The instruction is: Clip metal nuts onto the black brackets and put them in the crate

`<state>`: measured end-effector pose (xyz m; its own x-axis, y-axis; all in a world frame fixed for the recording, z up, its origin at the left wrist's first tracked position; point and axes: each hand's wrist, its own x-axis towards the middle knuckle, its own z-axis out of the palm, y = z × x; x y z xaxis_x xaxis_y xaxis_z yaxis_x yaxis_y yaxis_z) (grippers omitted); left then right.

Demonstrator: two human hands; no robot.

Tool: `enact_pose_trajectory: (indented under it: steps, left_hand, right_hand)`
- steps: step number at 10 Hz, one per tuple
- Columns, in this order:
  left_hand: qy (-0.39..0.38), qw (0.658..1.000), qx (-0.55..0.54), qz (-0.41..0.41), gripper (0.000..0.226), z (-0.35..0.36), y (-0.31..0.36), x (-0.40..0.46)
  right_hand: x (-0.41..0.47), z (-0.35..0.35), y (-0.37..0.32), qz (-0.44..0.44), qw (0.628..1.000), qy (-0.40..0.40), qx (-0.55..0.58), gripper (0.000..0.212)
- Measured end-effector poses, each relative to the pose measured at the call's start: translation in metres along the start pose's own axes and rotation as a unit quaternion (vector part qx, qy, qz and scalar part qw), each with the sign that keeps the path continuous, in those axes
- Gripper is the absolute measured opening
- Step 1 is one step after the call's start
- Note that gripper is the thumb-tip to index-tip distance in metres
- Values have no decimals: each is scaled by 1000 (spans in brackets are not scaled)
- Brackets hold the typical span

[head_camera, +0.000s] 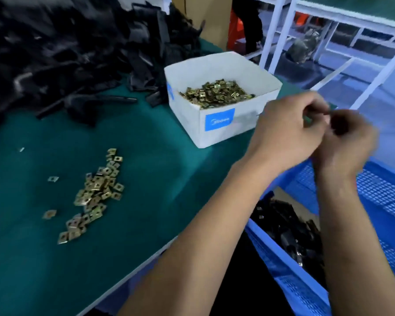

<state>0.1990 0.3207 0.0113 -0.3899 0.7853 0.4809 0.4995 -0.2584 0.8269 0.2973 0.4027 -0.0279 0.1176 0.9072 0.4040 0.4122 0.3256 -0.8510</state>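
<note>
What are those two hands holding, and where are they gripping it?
Both hands, left hand and right hand, pinch something small and dark between fingertips; blur hides what and where.

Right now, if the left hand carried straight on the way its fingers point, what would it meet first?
The left hand points right, toward the right hand, which it would meet almost at once; the two look nearly touching around a small dark piece, too blurred to identify.

Both hands raised together, fingers curled
</note>
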Motion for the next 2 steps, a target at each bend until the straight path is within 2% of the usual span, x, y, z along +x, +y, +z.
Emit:
enact_pose_trajectory:
  steps: [1, 2]
  left_hand:
    - [94, 995, -30, 21, 9, -75, 10, -1]
    - [206, 978, 14, 15, 13, -152, -3, -19]
  right_hand:
    - [-12, 21, -58, -61, 989, -35, 129, 20]
    - [-51, 56, -113, -140, 961, -116, 206, 13]
